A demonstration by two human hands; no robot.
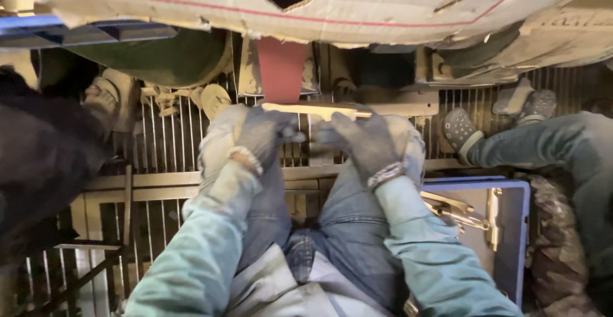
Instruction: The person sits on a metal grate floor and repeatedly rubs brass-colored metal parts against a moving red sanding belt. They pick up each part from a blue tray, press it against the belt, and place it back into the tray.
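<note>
Now we held flat brass bar by both ends, left hand and right hand gloved, closed on it, bar pressed across red sanding belt. Step judged: grinding edge. Next move called for steady, even pressure.

I see my own two arms in pale teal, softly wrinkled long sleeves. My left grip and right grip wear dusty grey knit work gloves, whitened at the fingers, with ribbed, light-flecked cuffs. My legs are in faded blue denim jeans. A pale grey cloth apron covers my lap.
</note>
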